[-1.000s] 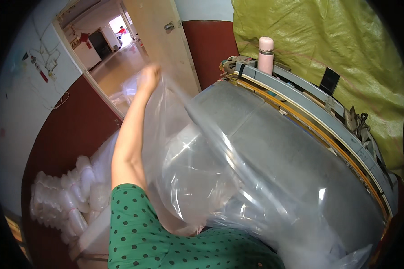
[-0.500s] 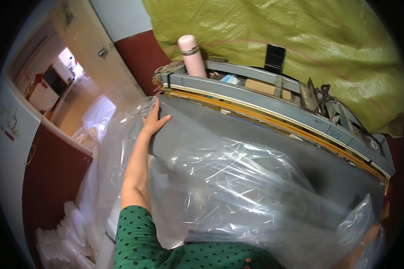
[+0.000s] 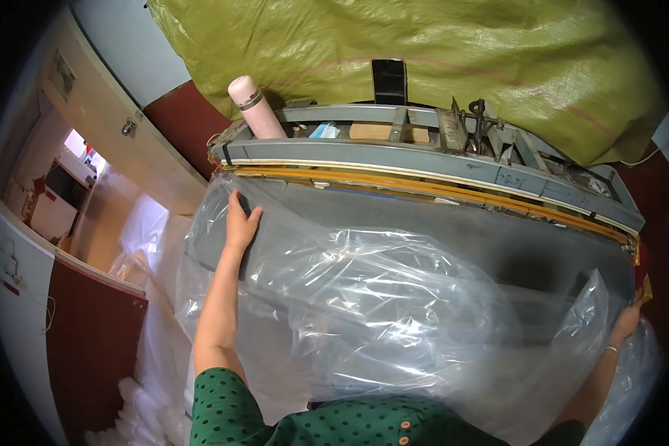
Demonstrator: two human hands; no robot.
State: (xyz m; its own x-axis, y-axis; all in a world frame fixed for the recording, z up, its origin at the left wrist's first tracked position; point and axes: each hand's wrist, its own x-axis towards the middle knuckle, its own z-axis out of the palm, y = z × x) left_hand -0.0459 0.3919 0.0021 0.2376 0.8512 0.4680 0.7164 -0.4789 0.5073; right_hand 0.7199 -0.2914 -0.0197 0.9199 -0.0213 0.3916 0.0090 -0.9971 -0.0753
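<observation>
A large sheet of clear plastic film (image 3: 394,297) lies wrinkled and shiny across the dark grey bed (image 3: 453,215) of a bench-like machine. My left hand (image 3: 241,224) rests on the film near the bed's far left corner, fingers stretched forward and thumb apart. At the right end of the bed, my right hand (image 3: 627,321) is closed on the film's edge, which bunches up on both sides of it; its fingertips are partly hidden. Beyond the bed runs a grey metal frame (image 3: 424,156) with an orange bar (image 3: 394,181) along its near side.
A pink flask (image 3: 256,108) stands at the frame's left end. A dark phone-like slab (image 3: 389,82) leans against the yellow-green tarp (image 3: 498,44). Metal clamp parts (image 3: 474,126) sit on the frame. More bundled film (image 3: 137,409) lies lower left, near an open door (image 3: 119,111).
My right hand has moved forward, away from my body, along the bed's right end with the film. My left hand stays on the far left corner. The view has shifted to the right.
</observation>
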